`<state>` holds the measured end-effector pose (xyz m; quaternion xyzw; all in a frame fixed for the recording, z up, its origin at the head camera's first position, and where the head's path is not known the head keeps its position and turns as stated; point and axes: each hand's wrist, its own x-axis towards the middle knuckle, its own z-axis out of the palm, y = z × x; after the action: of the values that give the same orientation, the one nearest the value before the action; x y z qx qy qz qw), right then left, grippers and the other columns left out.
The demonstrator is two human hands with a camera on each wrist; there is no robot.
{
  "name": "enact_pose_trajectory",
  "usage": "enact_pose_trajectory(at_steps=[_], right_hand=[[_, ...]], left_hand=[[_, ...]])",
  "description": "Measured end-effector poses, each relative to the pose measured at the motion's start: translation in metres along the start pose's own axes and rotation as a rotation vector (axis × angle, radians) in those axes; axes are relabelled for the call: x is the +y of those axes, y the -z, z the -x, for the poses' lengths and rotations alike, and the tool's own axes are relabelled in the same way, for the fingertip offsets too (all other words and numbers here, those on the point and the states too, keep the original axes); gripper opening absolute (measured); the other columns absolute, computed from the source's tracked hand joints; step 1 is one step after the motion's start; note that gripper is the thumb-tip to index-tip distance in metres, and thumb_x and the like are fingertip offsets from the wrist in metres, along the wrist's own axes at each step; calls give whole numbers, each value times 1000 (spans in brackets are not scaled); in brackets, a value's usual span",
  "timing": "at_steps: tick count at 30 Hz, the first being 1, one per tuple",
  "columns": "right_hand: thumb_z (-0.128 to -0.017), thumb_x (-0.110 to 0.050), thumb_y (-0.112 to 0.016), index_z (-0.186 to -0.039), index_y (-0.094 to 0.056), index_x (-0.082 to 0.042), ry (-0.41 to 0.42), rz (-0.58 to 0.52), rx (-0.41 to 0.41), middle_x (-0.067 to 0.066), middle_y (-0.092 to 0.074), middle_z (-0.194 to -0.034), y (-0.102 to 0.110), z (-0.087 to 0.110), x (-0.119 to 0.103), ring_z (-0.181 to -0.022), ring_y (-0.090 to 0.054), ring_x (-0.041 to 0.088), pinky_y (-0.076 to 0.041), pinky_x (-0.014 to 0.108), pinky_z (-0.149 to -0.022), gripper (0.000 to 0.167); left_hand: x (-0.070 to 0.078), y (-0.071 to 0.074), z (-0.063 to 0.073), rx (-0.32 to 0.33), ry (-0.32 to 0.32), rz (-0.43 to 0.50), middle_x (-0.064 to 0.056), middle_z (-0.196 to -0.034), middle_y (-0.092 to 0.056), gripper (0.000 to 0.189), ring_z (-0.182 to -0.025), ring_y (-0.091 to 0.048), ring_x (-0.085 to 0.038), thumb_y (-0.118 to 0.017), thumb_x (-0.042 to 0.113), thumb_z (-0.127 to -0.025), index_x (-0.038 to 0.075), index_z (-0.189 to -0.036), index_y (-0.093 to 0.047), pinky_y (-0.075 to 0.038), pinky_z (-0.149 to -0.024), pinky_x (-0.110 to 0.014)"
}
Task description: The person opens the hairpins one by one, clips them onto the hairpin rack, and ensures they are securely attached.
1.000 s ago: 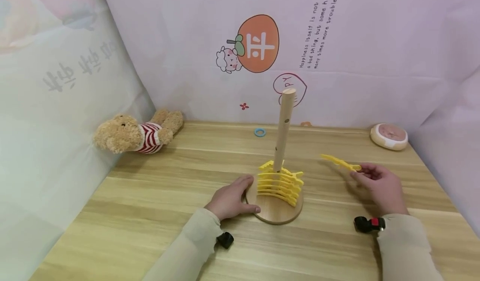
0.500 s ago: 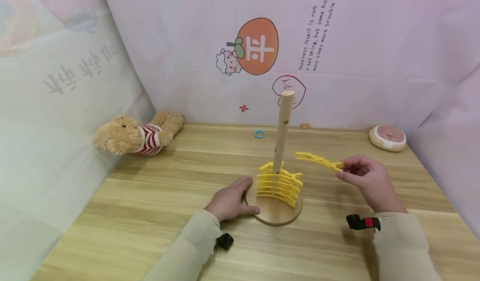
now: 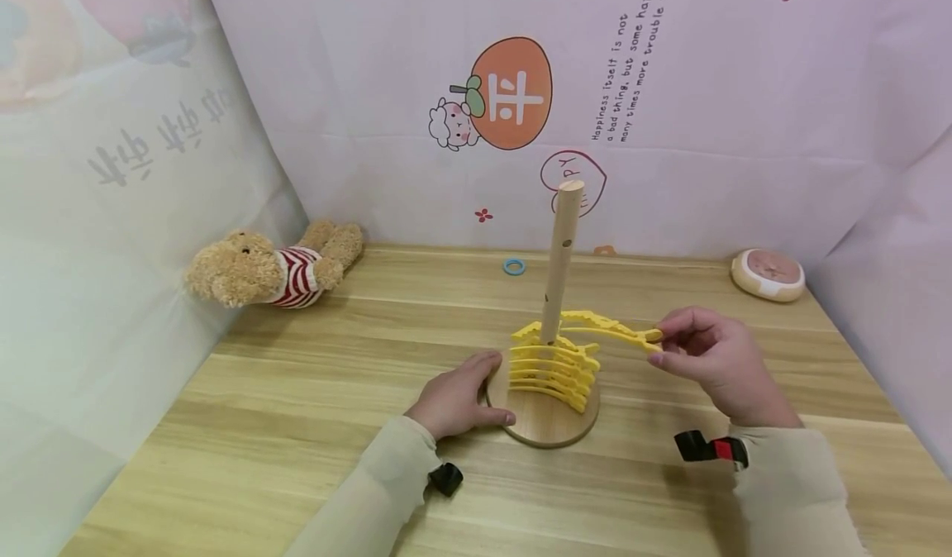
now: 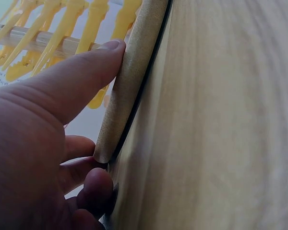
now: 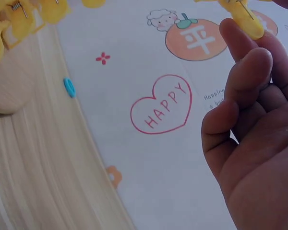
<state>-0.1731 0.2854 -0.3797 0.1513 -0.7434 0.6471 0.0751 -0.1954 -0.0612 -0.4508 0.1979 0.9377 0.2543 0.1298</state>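
Note:
A round wooden stand with an upright dowel point(image 3: 563, 251) stands on the table, and several yellow hair clips point(image 3: 554, 371) are stacked around the dowel's lower part. My left hand point(image 3: 457, 396) grips the left rim of the stand's base point(image 3: 546, 429); in the left wrist view the thumb point(image 4: 86, 72) lies against the base edge point(image 4: 132, 76). To the right of the dowel, my right hand point(image 3: 721, 363) pinches another yellow hair clip point(image 3: 606, 326) by its tail end. That clip's far end is beside the dowel, above the stack; whether they touch I cannot tell.
A plush bear point(image 3: 275, 268) in a striped top lies at the back left. Behind the stand is a small blue ring point(image 3: 514, 267). A rounded pink-and-white case point(image 3: 768, 274) sits at the back right. Printed sheets point(image 3: 372, 111) wall the table's back and sides.
My right hand has moved left with the hair clip, bringing the clip's far end from well right of the dowel to beside it. The left hand stays at the base.

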Motion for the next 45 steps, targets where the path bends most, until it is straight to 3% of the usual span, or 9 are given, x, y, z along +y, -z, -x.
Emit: enact_pose_trajectory(at_steps=[14, 24, 34, 45], right_hand=[[-81, 12, -76, -98, -64, 5, -38, 18, -70, 1, -65, -97, -14, -3, -2, -74, -58, 8, -56, 20, -62, 22], [-79, 10, -79, -97, -65, 6, -19, 76, -68, 1, -65, -96, -28, -2, -3, -72, -57, 10, -54, 21, -60, 23], [-80, 13, -77, -96, -64, 6, 11, 7, -66, 0, -64, -97, -35, -4, -4, -71, -56, 10, -53, 19, -59, 22], [-78, 11, -79, -95, -64, 6, -2, 28, -38, 2, -63, -94, -44, -4, -4, -71, -56, 10, -52, 21, -58, 23]], left_hand=[[1, 0, -3, 4, 9, -18, 0, -162, -34, 104, -144, -38, -26, -77, 66, -76, 20, -158, -33, -38, -112, -51], [0, 0, -6, -14, 10, -49, 6, -163, -30, 105, -146, -36, -22, -78, 66, -74, 23, -159, -33, -37, -113, -50], [5, 0, -6, -26, 11, -62, 5, -163, -29, 103, -146, -35, -21, -78, 64, -76, 21, -159, -33, -38, -113, -48], [6, 1, -5, -31, 13, -80, 3, -163, -30, 103, -146, -35, -21, -77, 64, -77, 21, -159, -32, -39, -112, -48]])
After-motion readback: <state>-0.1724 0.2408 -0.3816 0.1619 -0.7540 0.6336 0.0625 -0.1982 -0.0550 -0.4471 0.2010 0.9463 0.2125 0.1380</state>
